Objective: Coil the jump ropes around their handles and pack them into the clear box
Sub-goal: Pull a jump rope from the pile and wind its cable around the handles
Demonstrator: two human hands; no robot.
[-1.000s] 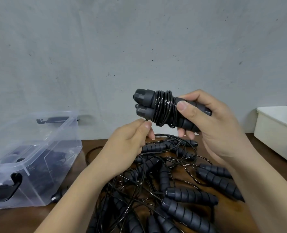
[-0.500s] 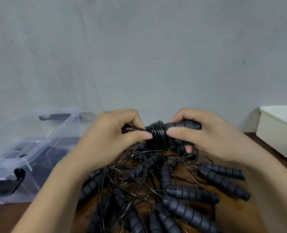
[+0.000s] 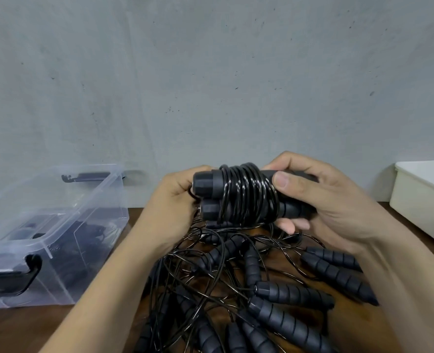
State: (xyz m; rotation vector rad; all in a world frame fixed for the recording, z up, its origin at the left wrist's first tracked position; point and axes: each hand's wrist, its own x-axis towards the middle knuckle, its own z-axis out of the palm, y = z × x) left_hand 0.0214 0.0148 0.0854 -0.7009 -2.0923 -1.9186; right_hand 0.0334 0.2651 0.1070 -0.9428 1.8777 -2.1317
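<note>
A coiled jump rope [image 3: 239,197], two black handles side by side with black cord wound round them, is held above the table. My right hand [image 3: 320,200] grips the handles from the right, thumb on top. My left hand [image 3: 175,207] is curled at the handles' capped ends and pinches the cord there. Below lies a tangled pile of loose jump ropes [image 3: 261,289] with ribbed grey handles. The clear box [image 3: 58,225] stands open at the left with dark ropes inside.
A white plastic tub [image 3: 424,197] stands at the right edge of the brown wooden table [image 3: 20,329]. A grey wall [image 3: 211,85] rises close behind. The box's black latch [image 3: 12,278] faces me.
The bundle dropped low between both hands, then rose a little. My left hand went from pinching the loose cord below the bundle to curling at its capped ends.
</note>
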